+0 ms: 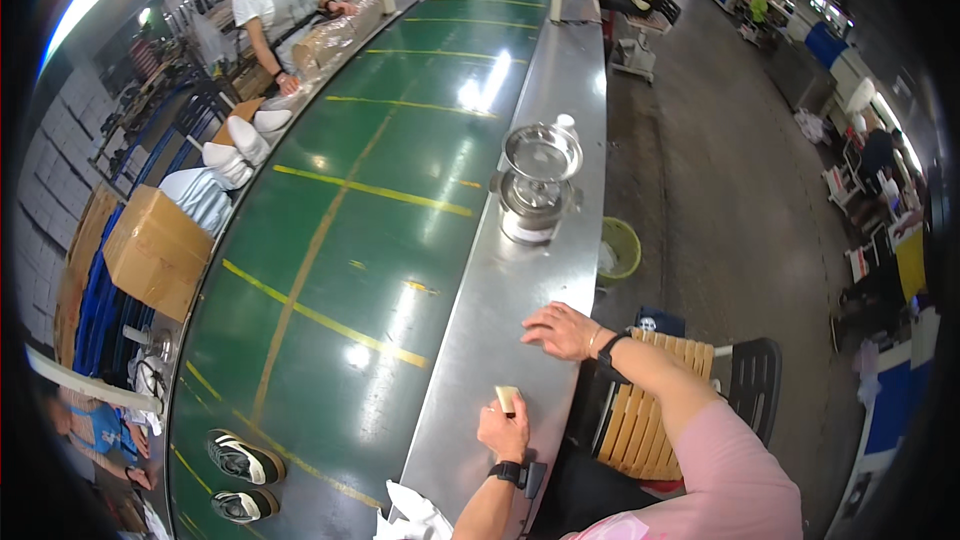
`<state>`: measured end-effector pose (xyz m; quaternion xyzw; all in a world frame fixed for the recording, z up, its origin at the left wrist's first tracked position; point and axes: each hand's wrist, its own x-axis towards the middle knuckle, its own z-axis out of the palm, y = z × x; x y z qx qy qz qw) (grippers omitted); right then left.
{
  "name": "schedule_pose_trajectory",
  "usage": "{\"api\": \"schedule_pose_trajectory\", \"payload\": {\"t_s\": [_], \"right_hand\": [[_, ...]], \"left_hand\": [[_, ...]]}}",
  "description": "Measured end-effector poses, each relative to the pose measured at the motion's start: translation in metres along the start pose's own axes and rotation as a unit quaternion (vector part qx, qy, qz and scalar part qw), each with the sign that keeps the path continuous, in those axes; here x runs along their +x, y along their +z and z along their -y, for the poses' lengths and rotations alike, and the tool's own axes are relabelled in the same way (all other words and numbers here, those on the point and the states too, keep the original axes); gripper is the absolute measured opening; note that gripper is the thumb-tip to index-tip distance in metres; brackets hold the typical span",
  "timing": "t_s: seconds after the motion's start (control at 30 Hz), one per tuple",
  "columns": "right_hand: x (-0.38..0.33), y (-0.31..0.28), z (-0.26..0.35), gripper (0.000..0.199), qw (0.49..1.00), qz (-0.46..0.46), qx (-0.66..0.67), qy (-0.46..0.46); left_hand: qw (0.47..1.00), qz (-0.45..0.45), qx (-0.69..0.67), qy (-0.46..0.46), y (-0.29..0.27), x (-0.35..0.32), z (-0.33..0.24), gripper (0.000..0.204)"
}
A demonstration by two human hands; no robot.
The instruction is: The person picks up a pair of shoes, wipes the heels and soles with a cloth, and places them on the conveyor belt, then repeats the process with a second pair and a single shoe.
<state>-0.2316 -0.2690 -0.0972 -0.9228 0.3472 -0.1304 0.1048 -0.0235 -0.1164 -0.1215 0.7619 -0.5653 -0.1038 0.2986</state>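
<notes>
My left hand is closed around a small, flat cream-coloured block, which sticks up past the fingers. Its lower part is hidden in my grip, so I cannot tell its exact kind. Farther along the metal ledge, my right hand hovers or rests with its fingers stretched toward the left and nothing in them. On the green conveyor belt stands a pair of black-and-white shoes: one sneaker lies just beyond the other sneaker. Beside my left forearm is a crumpled white bundle.
A metal pot with a dish-shaped top stands ahead on the ledge. A wooden-slatted chair and a green bin are to the right. Across the belt are a cardboard box, white shoe shapes and a co-worker.
</notes>
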Motion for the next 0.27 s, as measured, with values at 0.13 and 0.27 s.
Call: {"api": "schedule_pose_trajectory", "payload": {"t_s": [0.13,0.27], "right_hand": [[-0.008,0.006,-0.001,0.037,0.999,-0.033,-0.005,0.009],[-0.016,0.01,0.001,0.035,0.993,-0.097,-0.024,0.057]], "left_hand": [[0.997,0.012,-0.042,-0.061,0.006,-0.003,0.002,0.036],[0.983,-0.008,-0.127,-0.131,0.008,-0.016,0.001,0.051]]}}
